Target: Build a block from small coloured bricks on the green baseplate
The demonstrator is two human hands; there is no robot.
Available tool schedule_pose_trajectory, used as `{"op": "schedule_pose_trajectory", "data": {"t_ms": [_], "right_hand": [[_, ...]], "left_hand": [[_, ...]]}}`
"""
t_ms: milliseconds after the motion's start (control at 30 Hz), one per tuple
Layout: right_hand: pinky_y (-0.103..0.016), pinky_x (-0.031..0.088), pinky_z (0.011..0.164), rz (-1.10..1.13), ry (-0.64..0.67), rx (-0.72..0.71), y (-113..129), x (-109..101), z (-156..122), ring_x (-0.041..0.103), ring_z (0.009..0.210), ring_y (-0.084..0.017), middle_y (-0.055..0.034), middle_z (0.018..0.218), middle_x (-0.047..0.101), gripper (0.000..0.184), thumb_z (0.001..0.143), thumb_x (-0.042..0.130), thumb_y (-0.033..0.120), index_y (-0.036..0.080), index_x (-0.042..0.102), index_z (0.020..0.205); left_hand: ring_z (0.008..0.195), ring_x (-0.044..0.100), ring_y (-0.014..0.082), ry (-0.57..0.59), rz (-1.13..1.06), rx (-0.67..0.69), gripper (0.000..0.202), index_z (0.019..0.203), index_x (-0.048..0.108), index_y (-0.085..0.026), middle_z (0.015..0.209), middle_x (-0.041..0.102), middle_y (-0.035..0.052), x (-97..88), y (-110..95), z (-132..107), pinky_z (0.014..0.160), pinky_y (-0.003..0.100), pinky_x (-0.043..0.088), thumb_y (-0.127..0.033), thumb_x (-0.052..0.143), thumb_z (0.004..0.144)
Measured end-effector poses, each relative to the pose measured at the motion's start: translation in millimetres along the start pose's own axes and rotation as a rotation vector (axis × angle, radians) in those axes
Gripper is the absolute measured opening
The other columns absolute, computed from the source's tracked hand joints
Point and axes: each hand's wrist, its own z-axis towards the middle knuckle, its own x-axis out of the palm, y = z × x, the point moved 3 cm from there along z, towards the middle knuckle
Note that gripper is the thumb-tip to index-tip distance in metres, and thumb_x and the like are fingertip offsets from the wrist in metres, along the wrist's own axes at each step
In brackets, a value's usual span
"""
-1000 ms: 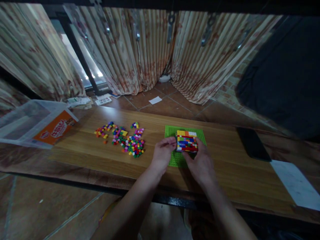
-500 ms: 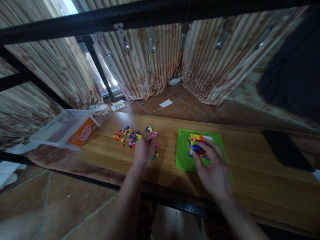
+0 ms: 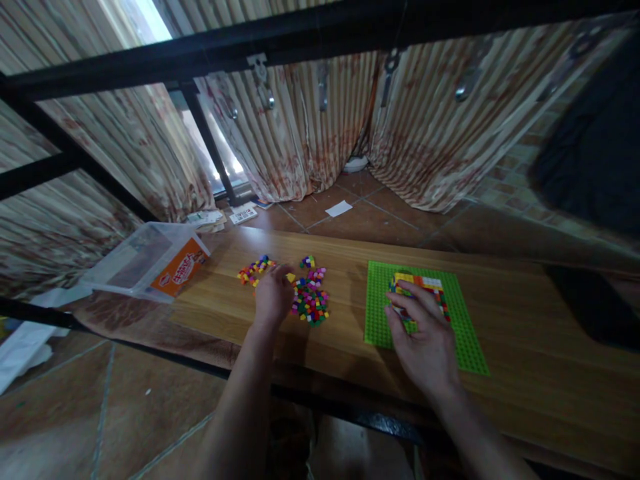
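My left hand hovers over the loose small bricks on the left of the table. Its fingers are curled in, and what they hold, if anything, is hidden. Close by its fingertips is a yellow brick. On the right lies a green studded baseplate bearing a low block of coloured bricks, with yellow, white, red and blue among them. Over that block is my right hand, thumb and fingers apart. The hand covers much of the block's near side.
A clear plastic box with an orange label stands at the table's left end. A dark flat object lies to the right on the wooden table. Black metal bars cross in front of the curtains.
My left hand has moved left over the pile, uncovering more loose bricks. My right hand stays at the baseplate, its fingers shifted so that more of the block's right side shows. The view has shifted slightly.
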Motion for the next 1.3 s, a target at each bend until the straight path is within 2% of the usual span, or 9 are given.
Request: {"op": "schedule_pose_trajectory", "data": {"t_ms": [100,367,533,833,933,1067,1167,1233,1300], "right_hand": [[-0.044,0.052,0.096,0.013,0.002,0.011,1.3,0.5,1.7,0.063,0.111,-0.023,-0.0081,0.123,0.064,0.019,0.092,0.055,0.03,0.024,0.071,0.1],[-0.043,0.052,0.096,0.02,0.012,-0.008,3.0,2.2,3.5,0.062,0.113,-0.023,-0.0091,0.124,0.064,0.019,0.092,0.055,0.027,0.023,0.071,0.101],[-0.043,0.052,0.096,0.027,0.024,-0.009,2.7,2.1,2.1,0.063,0.113,-0.023,-0.0094,0.124,0.064,0.019,0.092,0.055,0.026,0.023,0.071,0.101],[-0.042,0.054,0.094,0.066,0.015,0.025,1.3,-0.4,2.6,0.064,0.109,-0.023,-0.0086,0.124,0.064,0.019,0.091,0.056,0.027,0.024,0.072,0.099],[-0.042,0.051,0.098,0.087,0.017,0.03,2.9,0.4,3.4,0.062,0.113,-0.023,-0.0082,0.124,0.065,0.018,0.091,0.056,0.027,0.024,0.072,0.099],[-0.037,0.054,0.085,0.263,0.098,0.167,7.1,8.6,0.6,0.067,0.094,-0.019,-0.0064,0.106,0.07,0.019,0.091,0.057,0.031,0.023,0.071,0.102],[-0.031,0.053,0.072,0.487,0.161,0.366,9.7,18.9,-2.0,0.066,0.079,-0.016,-0.0029,0.087,0.07,0.02,0.09,0.06,0.038,0.022,0.069,0.097],[-0.028,0.052,0.066,0.636,0.179,0.485,10.6,24.9,-1.6,0.064,0.071,-0.015,-0.0009,0.079,0.069,0.023,0.088,0.061,0.044,0.022,0.068,0.09],[-0.025,0.049,0.059,0.751,0.187,0.568,11.0,29.1,0.5,0.06,0.062,-0.012,0.001,0.07,0.065,0.029,0.087,0.061,0.049,0.021,0.065,0.083]], "left_hand": [[0.103,0.065,0.0208,0.03,0.124,0.052,0.044,0.11,0.072,-0.026,0.125,0.065,0.0059,-0.4,7.4,5.6,0.088,0.029,0.049,-0.009,0.046,0.08],[0.107,0.063,0.0224,0.091,0.276,0.091,0.037,0.112,0.071,-0.025,0.132,0.058,0.0071,2.0,7.9,7.3,0.089,0.031,0.05,-0.018,0.048,0.085],[0.108,0.062,0.023,0.086,0.261,0.091,0.027,0.101,0.071,-0.02,0.123,0.063,0.0085,0.7,7.2,9.2,0.093,0.032,0.049,-0.022,0.052,0.083],[0.094,0.063,0.0251,0.089,0.222,0.124,0.018,0.09,0.07,-0.019,0.093,0.071,0.009,-5.6,4.5,8.1,0.086,0.035,0.048,-0.021,0.057,0.078],[0.083,0.063,0.0224,0.078,0.053,0.082,0.015,0.085,0.071,-0.019,0.084,0.071,0.0071,-10.1,4.2,9.2,0.078,0.033,0.048,-0.023,0.059,0.076],[0.069,0.06,0.0146,0.132,-0.62,-0.004,0.023,0.087,0.069,-0.016,0.08,0.069,0.003,-9.0,-13.8,0.0,0.065,0.025,0.046,-0.033,0.07,0.071],[0.067,0.06,0.0109,0.324,-1.022,-0.078,0.033,0.09,0.07,-0.016,0.084,0.07,0.0023,3.6,-44.8,-23.6,0.062,0.022,0.046,-0.036,0.077,0.066],[0.059,0.058,0.0089,0.462,-1.13,-0.136,0.033,0.09,0.07,-0.016,0.08,0.068,0.0007,14.0,-65.6,-42.4,0.056,0.022,0.044,-0.035,0.079,0.065],[0.056,0.058,0.0086,0.548,-1.192,-0.151,0.031,0.087,0.069,-0.015,0.075,0.067,-0.0004,21.8,-81.8,-57.0,0.055,0.022,0.045,-0.034,0.08,0.065]]}}
